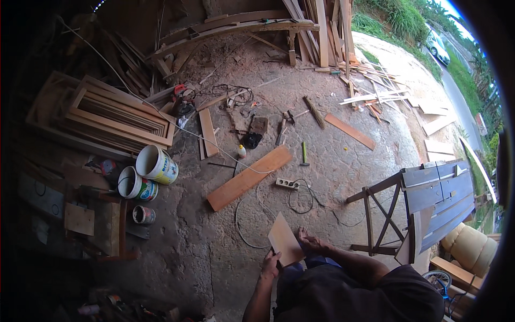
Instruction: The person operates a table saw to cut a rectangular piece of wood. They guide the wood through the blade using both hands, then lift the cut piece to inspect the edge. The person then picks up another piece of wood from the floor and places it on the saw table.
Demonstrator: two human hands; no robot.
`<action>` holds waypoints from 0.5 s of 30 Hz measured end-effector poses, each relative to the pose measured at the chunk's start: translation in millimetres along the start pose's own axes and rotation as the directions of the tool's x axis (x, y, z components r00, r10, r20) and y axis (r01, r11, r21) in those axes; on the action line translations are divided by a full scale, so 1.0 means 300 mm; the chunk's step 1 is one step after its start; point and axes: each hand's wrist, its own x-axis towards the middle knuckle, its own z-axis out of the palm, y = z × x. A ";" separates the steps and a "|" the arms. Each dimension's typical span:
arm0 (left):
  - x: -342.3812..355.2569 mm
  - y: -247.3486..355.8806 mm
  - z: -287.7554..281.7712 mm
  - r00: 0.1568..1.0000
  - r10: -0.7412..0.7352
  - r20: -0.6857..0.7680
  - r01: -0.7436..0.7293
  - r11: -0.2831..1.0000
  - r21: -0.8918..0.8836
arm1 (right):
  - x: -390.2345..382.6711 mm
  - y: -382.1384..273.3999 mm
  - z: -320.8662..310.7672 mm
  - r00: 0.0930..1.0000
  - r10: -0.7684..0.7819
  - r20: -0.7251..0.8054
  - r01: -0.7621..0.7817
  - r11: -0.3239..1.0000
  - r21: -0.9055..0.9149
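Observation:
A pale, flat wooden board point(286, 240) slants up in front of my body. My left hand point(271, 264) grips its lower left edge, with the thumb on the face and the other fingers partly hidden behind. Beside the right edge of the board is my right hand point(315, 244), fingers stretched out and holding nothing; I cannot tell whether it touches the wood. On the floor beyond lie a white power strip point(287, 184), a reddish-brown plank point(249, 178) and a hammer with a green handle point(304, 154).
Buckets point(156, 165) and stacked wooden frames point(118, 110) stand at the left. A dark slatted table point(437, 185) is at the right. Cables point(237, 222) loop over the floor near me. A long bench point(230, 31) and upright planks point(322, 32) are at the back.

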 end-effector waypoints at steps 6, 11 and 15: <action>0.153 0.207 0.236 0.989 0.059 0.138 -0.054 0.998 -0.036 | 0.178 -0.259 -0.163 0.975 0.129 0.181 -0.218 0.723 0.655; 0.294 0.297 0.184 0.976 0.133 -0.174 -0.089 0.967 0.239 | 0.441 -0.233 -0.253 0.961 0.248 0.122 -0.270 0.751 0.602; 0.405 0.405 0.116 0.879 0.205 -0.430 -0.068 0.948 0.312 | 0.625 -0.137 -0.451 0.902 0.430 -0.036 -0.333 0.748 0.574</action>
